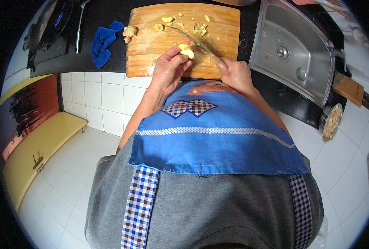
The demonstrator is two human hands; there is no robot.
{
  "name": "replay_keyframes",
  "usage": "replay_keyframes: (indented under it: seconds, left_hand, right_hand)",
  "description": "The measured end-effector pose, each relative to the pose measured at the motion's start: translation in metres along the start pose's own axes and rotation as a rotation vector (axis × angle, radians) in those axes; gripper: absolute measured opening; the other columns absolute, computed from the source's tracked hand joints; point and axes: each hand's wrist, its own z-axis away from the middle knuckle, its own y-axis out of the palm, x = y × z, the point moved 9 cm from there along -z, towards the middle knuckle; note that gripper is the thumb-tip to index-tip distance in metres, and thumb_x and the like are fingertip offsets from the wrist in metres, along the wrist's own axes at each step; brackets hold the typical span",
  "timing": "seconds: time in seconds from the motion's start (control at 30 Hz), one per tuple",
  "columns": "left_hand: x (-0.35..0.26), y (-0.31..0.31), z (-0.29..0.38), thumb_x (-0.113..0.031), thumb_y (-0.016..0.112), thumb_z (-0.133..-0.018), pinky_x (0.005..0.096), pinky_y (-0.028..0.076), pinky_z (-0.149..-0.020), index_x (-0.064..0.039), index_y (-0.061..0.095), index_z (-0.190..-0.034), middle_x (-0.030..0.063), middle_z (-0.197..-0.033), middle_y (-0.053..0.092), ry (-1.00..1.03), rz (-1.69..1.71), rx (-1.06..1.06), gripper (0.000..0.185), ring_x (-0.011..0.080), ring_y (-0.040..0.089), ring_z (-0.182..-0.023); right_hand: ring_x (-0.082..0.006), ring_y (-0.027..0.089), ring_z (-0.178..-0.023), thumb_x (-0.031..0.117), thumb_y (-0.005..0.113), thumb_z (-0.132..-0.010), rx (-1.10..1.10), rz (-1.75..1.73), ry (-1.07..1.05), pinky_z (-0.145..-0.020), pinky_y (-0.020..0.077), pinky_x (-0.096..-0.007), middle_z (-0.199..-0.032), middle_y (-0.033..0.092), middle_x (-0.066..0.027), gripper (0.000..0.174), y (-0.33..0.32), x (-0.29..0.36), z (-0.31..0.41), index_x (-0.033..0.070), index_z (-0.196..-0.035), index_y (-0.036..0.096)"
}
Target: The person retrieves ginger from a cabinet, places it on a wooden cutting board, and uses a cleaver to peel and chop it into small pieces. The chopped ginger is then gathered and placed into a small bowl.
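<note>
Between the thumb and fingers of my left hand is a piece of yellow ginger, its cut face turned up. My right hand grips a knife by the handle end, which the fingers hide. The blade slants up and left across the wooden cutting board, close beyond the ginger piece. Several cut bits of ginger lie scattered over the board's far half. A larger ginger slice rests left of the blade tip. At the board's left edge sits an unpeeled ginger root.
Left of the board is a crumpled blue cloth on the black countertop. Farther left are a metal-handled utensil and a stove with a blue flame. A steel sink is at right, near a wooden board and a filled bowl.
</note>
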Motion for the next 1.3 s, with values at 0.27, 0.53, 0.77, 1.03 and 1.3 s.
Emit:
replay_keyframes:
  seconds: [0.27, 0.53, 0.77, 1.03, 1.3]
  left_hand:
    - [0.010, 0.004, 0.003, -0.019, 0.055, -0.089, 0.0323, 0.052, -0.079, 0.001, 0.052, -0.116, 0.0133, -0.110, 0.058, -0.070, -0.023, -0.049, 0.033, 0.0236, 0.059, -0.094]
    - [0.004, -0.011, 0.011, -0.025, 0.049, -0.091, 0.0391, 0.051, -0.089, 0.006, 0.046, -0.121, 0.0250, -0.120, 0.051, 0.062, 0.215, 0.109, 0.043, 0.0308, 0.056, -0.107]
    - [0.000, -0.010, 0.015, -0.026, 0.052, -0.090, 0.0351, 0.053, -0.084, 0.007, 0.042, -0.124, 0.0254, -0.118, 0.052, 0.091, 0.149, 0.078, 0.048, 0.0280, 0.056, -0.106]
    - [0.007, -0.008, 0.011, 0.002, 0.064, -0.078, 0.0295, 0.055, -0.069, 0.007, 0.060, -0.093, 0.0125, -0.085, 0.064, -0.094, -0.210, -0.157, 0.017, 0.0205, 0.064, -0.073]
    - [0.017, -0.028, 0.005, -0.012, 0.053, -0.089, 0.0320, 0.053, -0.081, 0.003, 0.052, -0.117, 0.0173, -0.105, 0.059, -0.032, -0.058, -0.111, 0.033, 0.0224, 0.060, -0.093]
  right_hand:
    - [-0.0288, 0.063, -0.061, 0.013, 0.061, -0.071, -0.161, 0.138, -0.336, -0.053, 0.0503, -0.0411, -0.070, 0.061, -0.0106, 0.034, -0.026, 0.048, 0.008, 0.008, -0.104, 0.063]
    - [-0.0247, 0.062, -0.056, 0.018, 0.059, -0.073, -0.207, 0.190, -0.472, -0.048, 0.0499, -0.0383, -0.064, 0.057, -0.0070, 0.032, -0.027, 0.070, 0.012, 0.006, -0.103, 0.064]
    - [-0.0258, 0.062, -0.056, 0.020, 0.060, -0.073, -0.185, 0.202, -0.479, -0.048, 0.0501, -0.0386, -0.064, 0.057, -0.0079, 0.035, -0.026, 0.070, 0.013, 0.005, -0.105, 0.063]
    - [-0.0286, 0.063, -0.063, 0.007, 0.060, -0.066, -0.015, 0.352, -0.142, -0.053, 0.0496, -0.0395, -0.075, 0.063, -0.0129, 0.042, -0.008, 0.016, -0.006, 0.007, -0.109, 0.061]
    - [-0.0292, 0.063, -0.060, 0.022, 0.054, -0.079, -0.071, 0.250, -0.402, -0.052, 0.0488, -0.0429, -0.069, 0.059, -0.0098, 0.033, -0.009, 0.055, 0.014, 0.007, -0.108, 0.060]
